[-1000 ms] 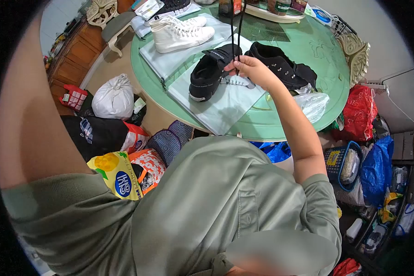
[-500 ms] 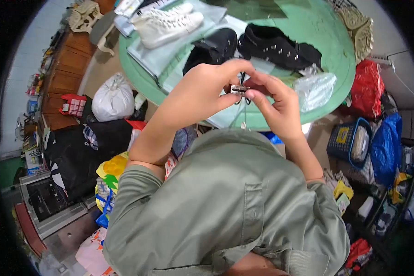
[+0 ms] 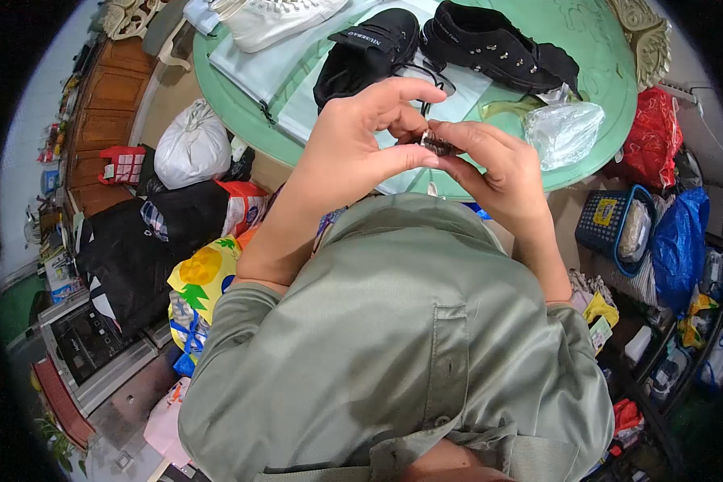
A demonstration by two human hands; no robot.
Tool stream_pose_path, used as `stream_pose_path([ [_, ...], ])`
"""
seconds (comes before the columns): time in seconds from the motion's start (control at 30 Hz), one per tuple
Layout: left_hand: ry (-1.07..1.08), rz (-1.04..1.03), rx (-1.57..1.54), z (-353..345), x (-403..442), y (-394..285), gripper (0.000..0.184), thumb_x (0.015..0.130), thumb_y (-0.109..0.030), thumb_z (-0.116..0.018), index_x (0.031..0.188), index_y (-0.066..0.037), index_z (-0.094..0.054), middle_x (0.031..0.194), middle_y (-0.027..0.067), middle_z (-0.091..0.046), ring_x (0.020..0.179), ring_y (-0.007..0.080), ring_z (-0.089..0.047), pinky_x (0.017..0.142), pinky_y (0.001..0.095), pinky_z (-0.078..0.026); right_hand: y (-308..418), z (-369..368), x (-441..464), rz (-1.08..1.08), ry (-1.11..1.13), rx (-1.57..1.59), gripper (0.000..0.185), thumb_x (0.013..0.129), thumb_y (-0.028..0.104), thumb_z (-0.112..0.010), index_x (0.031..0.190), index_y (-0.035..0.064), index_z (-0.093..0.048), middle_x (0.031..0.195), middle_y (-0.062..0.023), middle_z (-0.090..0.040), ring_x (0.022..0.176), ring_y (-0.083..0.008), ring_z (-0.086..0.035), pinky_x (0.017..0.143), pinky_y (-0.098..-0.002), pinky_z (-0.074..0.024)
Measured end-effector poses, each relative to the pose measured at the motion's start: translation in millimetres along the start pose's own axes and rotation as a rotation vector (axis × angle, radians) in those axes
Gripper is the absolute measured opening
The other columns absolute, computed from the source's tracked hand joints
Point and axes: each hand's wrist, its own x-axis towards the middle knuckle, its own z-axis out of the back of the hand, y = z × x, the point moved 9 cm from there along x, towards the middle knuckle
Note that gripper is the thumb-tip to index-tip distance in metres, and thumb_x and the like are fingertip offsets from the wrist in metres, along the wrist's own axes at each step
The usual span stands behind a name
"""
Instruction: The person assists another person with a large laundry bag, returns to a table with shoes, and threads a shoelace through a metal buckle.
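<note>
Over the near edge of the round green table (image 3: pixel 610 140), both hands meet around a small shiny metal piece (image 3: pixel 434 143), too small to name surely. My right hand (image 3: pixel 502 165) pinches it between thumb and fingers. From the other side the thumb of my left hand (image 3: pixel 361 136) presses against it, with the left index finger raised and curved above. A thin black cord (image 3: pixel 435 76) runs up from the fingers toward the black shoes. One black shoe (image 3: pixel 369 52) has lettering on its strap; the other black shoe (image 3: pixel 498 52) carries shiny studs.
White sneakers (image 3: pixel 277 20) lie on the table's far left, on pale sheets (image 3: pixel 253 68). A clear plastic bag (image 3: pixel 565 132) is at the right. Around the table stand a white sack (image 3: pixel 191 149), a black bag (image 3: pixel 169 249), a blue basket (image 3: pixel 606 229) and a red bag (image 3: pixel 647 140).
The metal piece has been turned and lowered slightly to the right. My left index finger has lifted away from it. The view has shifted, so the shoes appear higher.
</note>
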Motion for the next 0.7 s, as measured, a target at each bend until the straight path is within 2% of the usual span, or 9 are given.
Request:
stream_pose_path([
  [0.13,-0.05,0.031,0.003,-6.6,-6.4,-5.3,0.044,0.066,0.005,-0.064,0.106,0.0,-0.05,0.081,0.0042,-0.059,0.072,0.0076,-0.051,0.064,0.0194,-0.041,-3.5,4.0,-4.5,0.012,-0.082,0.095,0.024,0.069,0.003,-0.065,0.092,0.0011,-0.057,0.084,-0.0103,-0.061,0.071,-0.0208,-0.061,0.061,-0.0279,-0.0488],
  [0.2,-0.051,0.066,-0.093,-7.6,-7.9,-5.8,0.033,0.069,0.004,-0.063,0.1,0.002,-0.054,0.084,0.0048,-0.059,0.074,0.0081,-0.052,0.067,0.0201,-0.042,-28.2,-7.0,-11.5,-0.206,-0.084,0.549,0.024,0.072,0.001,-0.063,0.095,-0.002,-0.056,0.086,-0.0097,-0.062,0.075,-0.0157,-0.061,0.066,-0.0263,-0.0493],
  [0.33,-0.092,0.064,0.017,1.8,-10.4,-3.1,0.022,0.073,0.001,-0.06,0.095,0.002,-0.056,0.084,0.005,-0.059,0.076,0.0084,-0.052,0.07,0.0212,-0.042,-39.2,-18.4,-16.9,-0.262,-0.106,0.771,0.026,0.074,0.0,-0.062,0.098,-0.0043,-0.054,0.09,-0.0095,-0.061,0.08,-0.0133,-0.059,0.072,-0.0261,-0.0484],
  [0.4,-0.136,0.145,-0.004,5.3,-15.1,0.6,0.016,0.076,-0.001,-0.058,0.091,0.002,-0.057,0.084,0.0045,-0.059,0.078,0.0085,-0.053,0.071,0.0215,-0.042,-46.1,-23.6,-20.2,-0.304,-0.139,0.93,0.027,0.074,0.0,-0.062,0.1,-0.0036,-0.053,0.091,-0.0093,-0.06,0.083,-0.0141,-0.058,0.074,-0.0263,-0.0476],
  [0.63,-0.173,0.079,0.118,9.8,-16.4,-8.6,0.011,0.076,-0.003,-0.058,0.085,0.002,-0.059,0.079,0.0027,-0.059,0.074,0.0074,-0.052,0.067,0.0208,-0.041,-42.6,-27.6,-20.6,-0.282,-0.085,0.909,0.029,0.074,0.001,-0.062,0.102,-0.0021,-0.053,0.092,-0.0089,-0.06,0.084,-0.0138,-0.058,0.075,-0.0263,-0.047],
  [0.7,-0.162,0.04,0.243,8.6,-15.8,-15.3,0.008,0.075,-0.002,-0.058,0.081,0.002,-0.059,0.075,0.0025,-0.057,0.07,0.0071,-0.05,0.064,0.0205,-0.039,-38.6,-24.7,-20.2,-0.273,-0.099,0.849,0.029,0.074,0.001,-0.062,0.102,-0.0012,-0.055,0.091,-0.0078,-0.06,0.082,-0.0128,-0.058,0.074,-0.0256,-0.0467],
])
